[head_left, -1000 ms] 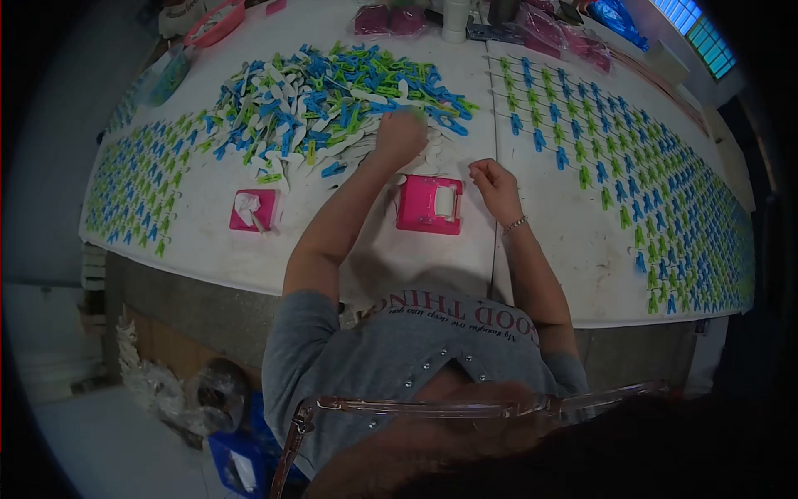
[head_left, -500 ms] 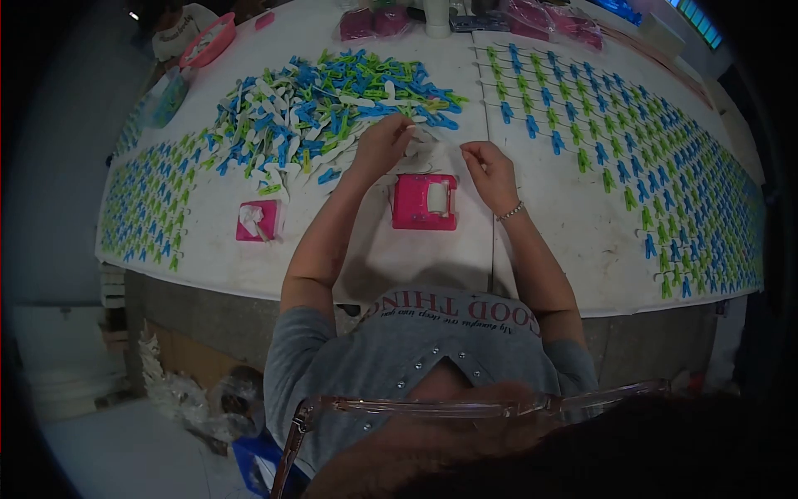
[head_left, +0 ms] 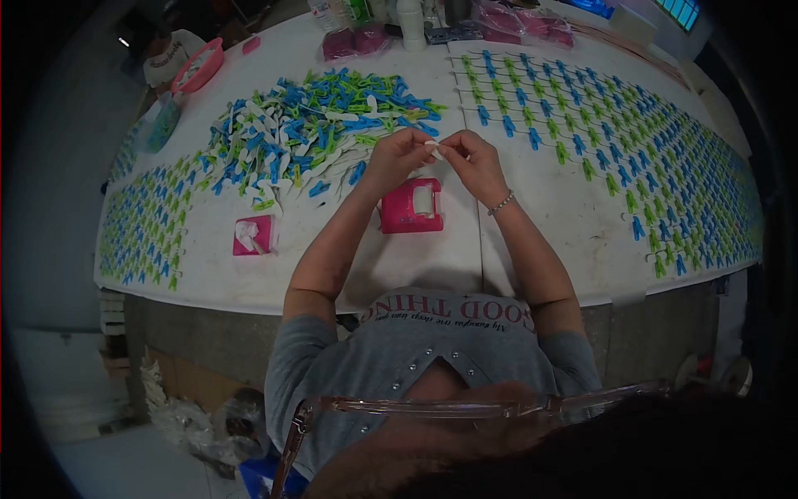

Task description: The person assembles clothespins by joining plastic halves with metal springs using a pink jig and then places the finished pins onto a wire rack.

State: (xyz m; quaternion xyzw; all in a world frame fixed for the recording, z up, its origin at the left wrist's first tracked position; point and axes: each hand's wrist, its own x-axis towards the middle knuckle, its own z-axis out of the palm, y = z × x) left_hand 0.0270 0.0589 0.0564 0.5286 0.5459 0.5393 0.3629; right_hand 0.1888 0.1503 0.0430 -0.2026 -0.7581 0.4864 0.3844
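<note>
My left hand (head_left: pixel 397 160) and my right hand (head_left: pixel 477 168) meet above the middle of the table, fingertips pinched together. Between them is a small white piece (head_left: pixel 434 149), too small to make out exactly; both hands seem to grip it. Just below the hands sits a pink holder with a pale roll (head_left: pixel 399 208), like a tape dispenser. Beyond my left hand lies a heap of blue, green and white clothespins (head_left: pixel 307 121). A blue clothespin (head_left: pixel 319 189) rests apart, left of my left wrist.
Rows of blue and green clothespins (head_left: pixel 598 125) cover the right side; more rows (head_left: pixel 150 220) lie left. A pink square with white material (head_left: pixel 253 235) is near the front. A pink basin (head_left: pixel 199 66), a teal container (head_left: pixel 160 123) and a white bottle (head_left: pixel 411 23) stand farther back.
My hands were apart and have come together, the right moving left to the left hand. The whole view has shifted slightly.
</note>
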